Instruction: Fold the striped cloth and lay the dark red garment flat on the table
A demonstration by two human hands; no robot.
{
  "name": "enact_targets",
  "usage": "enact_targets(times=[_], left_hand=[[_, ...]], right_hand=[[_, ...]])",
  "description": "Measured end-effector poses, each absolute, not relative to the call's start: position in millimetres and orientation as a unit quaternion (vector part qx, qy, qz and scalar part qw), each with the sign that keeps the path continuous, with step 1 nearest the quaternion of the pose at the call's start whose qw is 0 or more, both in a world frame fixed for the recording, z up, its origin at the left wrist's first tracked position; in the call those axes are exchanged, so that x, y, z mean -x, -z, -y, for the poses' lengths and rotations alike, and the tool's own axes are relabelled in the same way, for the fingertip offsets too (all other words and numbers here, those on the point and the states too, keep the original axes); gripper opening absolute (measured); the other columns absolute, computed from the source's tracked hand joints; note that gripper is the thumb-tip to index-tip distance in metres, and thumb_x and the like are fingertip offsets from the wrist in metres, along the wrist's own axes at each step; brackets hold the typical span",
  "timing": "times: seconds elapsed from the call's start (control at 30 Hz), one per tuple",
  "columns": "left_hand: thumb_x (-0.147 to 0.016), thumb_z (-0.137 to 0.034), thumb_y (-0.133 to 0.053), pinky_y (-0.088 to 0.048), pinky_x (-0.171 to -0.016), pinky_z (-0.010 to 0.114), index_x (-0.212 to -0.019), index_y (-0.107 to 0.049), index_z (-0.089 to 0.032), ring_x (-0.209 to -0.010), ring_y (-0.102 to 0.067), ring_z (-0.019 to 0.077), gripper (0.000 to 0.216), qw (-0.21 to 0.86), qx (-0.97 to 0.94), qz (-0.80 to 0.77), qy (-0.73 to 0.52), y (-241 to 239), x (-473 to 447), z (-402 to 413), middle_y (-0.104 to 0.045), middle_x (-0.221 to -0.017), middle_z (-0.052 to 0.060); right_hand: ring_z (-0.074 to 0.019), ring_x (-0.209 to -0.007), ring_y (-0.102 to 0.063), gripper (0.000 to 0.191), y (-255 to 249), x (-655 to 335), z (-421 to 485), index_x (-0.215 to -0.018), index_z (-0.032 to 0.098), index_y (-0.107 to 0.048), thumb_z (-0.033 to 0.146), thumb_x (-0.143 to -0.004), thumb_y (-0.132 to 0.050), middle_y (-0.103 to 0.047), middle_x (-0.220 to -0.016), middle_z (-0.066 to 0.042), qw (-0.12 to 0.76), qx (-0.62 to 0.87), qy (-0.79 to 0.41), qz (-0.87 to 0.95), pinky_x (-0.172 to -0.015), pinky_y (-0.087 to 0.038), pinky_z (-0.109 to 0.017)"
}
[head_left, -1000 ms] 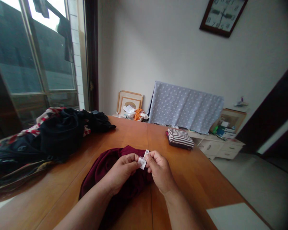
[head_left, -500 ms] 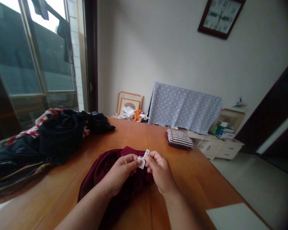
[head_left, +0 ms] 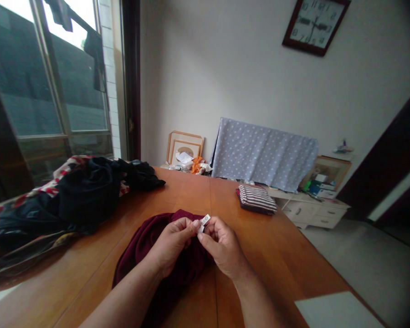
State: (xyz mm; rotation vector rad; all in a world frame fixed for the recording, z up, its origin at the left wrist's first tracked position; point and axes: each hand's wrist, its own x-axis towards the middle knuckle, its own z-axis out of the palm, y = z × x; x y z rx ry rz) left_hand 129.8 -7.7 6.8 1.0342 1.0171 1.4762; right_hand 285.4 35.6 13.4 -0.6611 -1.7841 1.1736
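Observation:
A dark red garment (head_left: 146, 246) lies crumpled on the wooden table (head_left: 273, 255) right in front of me. Both hands hover over it, fingertips meeting. My left hand (head_left: 172, 243) and my right hand (head_left: 220, 243) each pinch a small white label (head_left: 202, 223) that belongs to the garment. The label sticks up between thumbs and forefingers. Much of the garment's middle is hidden under my hands and forearms.
A heap of dark and patterned clothes (head_left: 58, 200) fills the table's left side. A folded striped garment (head_left: 257, 199) lies at the far right of the table. A white sheet (head_left: 335, 310) sits at the near right corner. Beyond are a dotted cloth (head_left: 263, 152), picture frames and low drawers.
The label has been folded smaller between my fingertips, and my right hand has turned slightly, its fingers curling inward. The garment has stayed in place.

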Motion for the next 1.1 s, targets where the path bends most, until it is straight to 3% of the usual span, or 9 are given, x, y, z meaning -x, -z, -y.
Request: enact_targets(times=[0.37,0.63,0.9,1.1], left_hand=[[-0.091,-0.062,-0.055,-0.033,-0.058,0.027,-0.075,-0.062,-0.015,-0.060,-0.046,0.0119,0.050,0.489,-0.410,-0.469,-0.611,-6.2,-133.6,6.4,-0.058,-0.070,0.002],[-0.086,-0.044,-0.069,-0.030,-0.061,0.026,-0.080,-0.061,-0.016,-0.064,-0.043,0.0111,0.030,0.498,-0.466,-0.432,-0.590,-5.6,-131.8,8.2,-0.056,-0.070,0.000],[-0.087,-0.041,-0.068,-0.029,-0.062,0.026,-0.080,-0.059,-0.017,-0.063,-0.040,0.0107,0.028,0.507,-0.458,-0.426,-0.593,-5.7,-130.8,7.1,-0.054,-0.067,-0.002],[-0.085,-0.041,-0.071,-0.028,-0.061,0.025,-0.079,-0.058,-0.016,-0.063,-0.039,0.0099,0.029,0.508,-0.451,-0.427,-0.596,-2.5,-130.2,6.6,-0.054,-0.067,-0.002]], right_hand=[[-0.0093,-0.054,-0.044,0.031,-13.0,-288.0,-38.9,-0.077,0.020,-0.057,0.047,-0.091,-0.062,-0.056,-0.065,0.005,0.435,0.319,-0.513,0.668,-0.050,-0.034,-0.022],[-0.0087,-0.052,-0.046,0.036,-8.5,-288.5,-41.2,-0.075,0.020,-0.058,0.052,-0.091,-0.062,-0.056,-0.063,0.004,0.453,0.348,-0.495,0.655,-0.049,-0.034,-0.021],[-0.0081,-0.049,-0.045,0.037,-6.2,-289.3,-41.7,-0.070,0.019,-0.059,0.048,-0.094,-0.058,-0.053,-0.055,0.005,0.458,0.343,-0.497,0.653,-0.050,-0.034,-0.021],[-0.0069,-0.051,-0.046,0.024,-8.0,-288.8,-42.4,-0.078,0.018,-0.062,0.039,-0.089,-0.065,-0.059,-0.065,0.004,0.464,0.336,-0.535,0.621,-0.050,-0.033,-0.021]])
